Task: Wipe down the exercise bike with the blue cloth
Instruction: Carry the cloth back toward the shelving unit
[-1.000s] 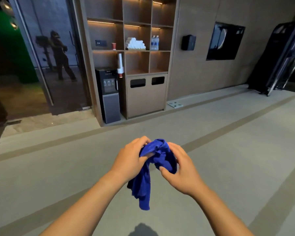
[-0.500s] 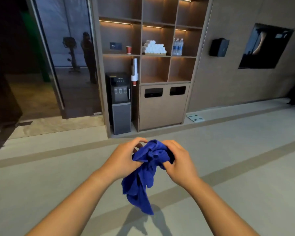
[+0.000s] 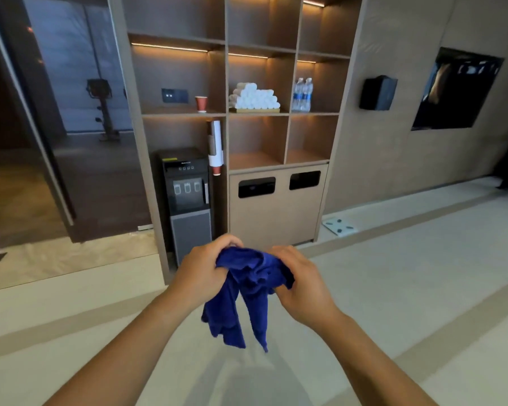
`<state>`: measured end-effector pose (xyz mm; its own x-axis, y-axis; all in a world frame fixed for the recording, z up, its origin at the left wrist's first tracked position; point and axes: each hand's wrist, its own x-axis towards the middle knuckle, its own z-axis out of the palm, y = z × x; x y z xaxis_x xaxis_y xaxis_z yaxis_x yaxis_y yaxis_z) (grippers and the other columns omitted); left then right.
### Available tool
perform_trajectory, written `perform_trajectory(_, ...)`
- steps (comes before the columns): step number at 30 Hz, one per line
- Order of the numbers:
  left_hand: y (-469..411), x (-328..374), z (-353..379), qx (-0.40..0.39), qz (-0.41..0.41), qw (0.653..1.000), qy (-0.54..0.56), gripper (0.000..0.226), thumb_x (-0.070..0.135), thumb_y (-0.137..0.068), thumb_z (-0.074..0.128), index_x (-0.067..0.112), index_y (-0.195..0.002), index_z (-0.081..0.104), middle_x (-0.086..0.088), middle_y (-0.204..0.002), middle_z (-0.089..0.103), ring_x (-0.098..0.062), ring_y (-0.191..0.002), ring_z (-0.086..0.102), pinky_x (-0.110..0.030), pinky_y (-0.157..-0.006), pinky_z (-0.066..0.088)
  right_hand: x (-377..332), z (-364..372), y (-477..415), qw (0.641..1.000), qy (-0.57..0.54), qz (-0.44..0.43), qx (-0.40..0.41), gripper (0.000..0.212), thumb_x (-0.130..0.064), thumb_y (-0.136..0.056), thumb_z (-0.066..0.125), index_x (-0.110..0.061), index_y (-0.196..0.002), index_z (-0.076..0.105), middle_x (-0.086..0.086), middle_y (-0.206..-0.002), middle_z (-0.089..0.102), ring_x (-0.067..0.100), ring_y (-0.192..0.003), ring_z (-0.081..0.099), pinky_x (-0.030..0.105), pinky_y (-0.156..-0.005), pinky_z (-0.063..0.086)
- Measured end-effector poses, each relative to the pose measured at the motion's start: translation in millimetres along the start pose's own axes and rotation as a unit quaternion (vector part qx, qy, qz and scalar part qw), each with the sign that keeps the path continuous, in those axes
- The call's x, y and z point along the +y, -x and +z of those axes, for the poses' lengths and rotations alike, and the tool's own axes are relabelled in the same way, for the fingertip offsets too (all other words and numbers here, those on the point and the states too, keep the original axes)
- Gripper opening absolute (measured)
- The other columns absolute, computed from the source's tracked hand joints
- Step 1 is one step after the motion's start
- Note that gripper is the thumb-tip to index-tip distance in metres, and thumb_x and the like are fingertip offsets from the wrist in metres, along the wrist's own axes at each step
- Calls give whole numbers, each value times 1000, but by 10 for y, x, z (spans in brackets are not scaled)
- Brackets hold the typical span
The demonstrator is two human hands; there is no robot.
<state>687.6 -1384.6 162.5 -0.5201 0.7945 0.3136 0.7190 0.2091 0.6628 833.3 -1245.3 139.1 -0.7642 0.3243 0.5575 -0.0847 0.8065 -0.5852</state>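
Two hands up front, one cloth [image 3: 248, 291] between them! The left hand [image 3: 201, 272] is clenched on the bunched top of the blue fabric, the right hand [image 3: 302, 284] gripping the other side, and two tails dangle above the floor [image 3: 422, 273]. Ahead, the shelves [image 3: 287, 112] hold one red cup [image 3: 201, 104], one stack of white rolled towels [image 3: 255, 96] and two bottles [image 3: 303, 94]. One water dispenser [image 3: 186, 200] stands below. One bike [image 3: 103, 109] shows far left, reflected in the dark glass, well apart from the cloth.
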Motion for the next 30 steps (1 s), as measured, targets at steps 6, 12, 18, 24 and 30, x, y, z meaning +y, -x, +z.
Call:
perform_trajectory(6,-1369,-574,123,31,-3,999,27,58,-10,-78,41,43,-92,61,25,-97,65,0,-92,58,-35,-79,53,1005,305,-1079,999,23,18,-34,41,-17,-80,67,-29,-117,52,-15,-110,55,-4,-95,50,10,-77,41)
perform_trajectory(12,-2769,-1268,19,74,-30,996,43,67,-16,-74,38,44,-87,63,33,-96,60,8,-96,52,-23,-78,49,2059,633,-2422,985,40,28,-166,93,-40,-66,80,-47,-138,22,-26,-139,30,-7,-116,37,15,-93,37)
perform_trajectory(18,-3962,-1908,-254,55,-6,998,29,75,-19,-70,39,50,-85,64,40,-101,57,19,-102,47,-11,-82,44,2822,1000,-3903,979,55,-2,-196,99,-56,-58,78,-53,-135,16,-40,-127,20,-11,-113,27,17,-92,26)
perform_trajectory(24,-4888,-2730,-511,4,39,991,126,66,-20,-79,44,39,-92,69,17,-118,59,-12,-117,54,-41,-94,50,3184,1626,-5084,977,-22,-29,-212,72,-59,-62,69,-65,-120,28,-43,-108,41,-18,-98,43,5,-72,35)
perform_trajectory(30,-5867,-3497,-973,-29,59,997,42,55,-8,-81,57,41,-105,63,17,-117,59,-7,-111,57,-35,-89,53,3591,2157,-6198,985,-21,-23,-167,41,-29,-80,68,-48,-108,45,-29,-96,53,-13,-87,51,7,-72,36)
